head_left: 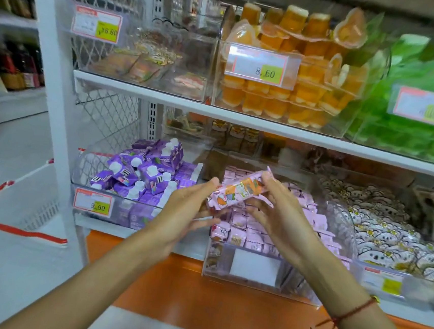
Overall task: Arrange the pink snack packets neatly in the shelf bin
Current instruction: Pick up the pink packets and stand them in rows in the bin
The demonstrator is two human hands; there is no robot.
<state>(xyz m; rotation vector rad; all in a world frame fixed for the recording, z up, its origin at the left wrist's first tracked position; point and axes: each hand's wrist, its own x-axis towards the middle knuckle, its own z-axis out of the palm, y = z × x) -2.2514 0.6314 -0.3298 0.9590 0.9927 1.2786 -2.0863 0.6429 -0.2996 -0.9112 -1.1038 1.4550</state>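
From my head camera, I have a stack of pink snack packets (237, 190) held up between both hands, tilted so its right end sits higher than its left, just above the clear shelf bin (257, 282) it belongs to. My left hand (187, 209) presses its straight fingertips against the lower left end of the stack, thumb stretched out underneath. My right hand (277, 210) holds the upper right end, fingers spread and only gently bent, thumb pressed to the top edge; a red string bracelet (347, 314) circles that wrist.

Below the stack, more pink packets (254, 234) fill the bin in rough rows, standing on edge toward its front wall, which carries a blank white label (253, 267). The bin sits at the front edge of the lower shelf, jutting over the orange ledge (198, 295).

In the bin to its left lie purple packets (146, 173) heaped loosely behind a 9.90 price tag (93, 202). The bin on the right holds white packets with cartoon prints (384, 228). On the upper shelf (164, 95) stand orange jelly cups (286, 65) behind an 8.60 tag, with blurred green packets (417, 77) toward the right end.
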